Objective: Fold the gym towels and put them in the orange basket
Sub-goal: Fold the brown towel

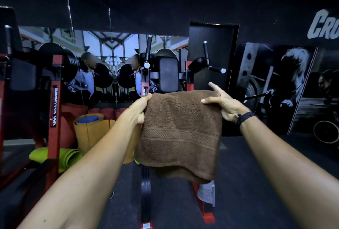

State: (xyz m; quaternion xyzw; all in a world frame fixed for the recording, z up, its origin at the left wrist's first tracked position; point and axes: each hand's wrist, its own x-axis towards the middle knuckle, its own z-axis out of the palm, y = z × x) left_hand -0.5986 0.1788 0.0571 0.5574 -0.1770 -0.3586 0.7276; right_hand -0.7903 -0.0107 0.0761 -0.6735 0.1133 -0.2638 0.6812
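Dark gym, black floor (256, 173), mirror (110, 60) on the far wall, red-framed machine (168, 74) dead ahead with a black pad and two chrome-tipped handles. Wall mural (275, 85) to the right.

You're holding the towel (180, 133) up in mid-air in front of that machine, both arms out. It's brown, doubled over (fold along the top edge, layers hanging down), woven band across the middle, white tag (207, 192) showing below the lower right corner.

Left hand (141, 109): fingers curled over the top left corner, thumb on the near face, firm pinch. Right hand (223, 104): thumb pressed on the near face at the top right corner, index finger sticking out straight above the edge, remaining fingers behind the cloth, so you're gripping it there too. Dark band (245, 116) on your right wrist.

Left of the towel, on the floor: rolled mats (91, 131), orange upright, green lying flat, red ones behind.

Basket isn't in view.
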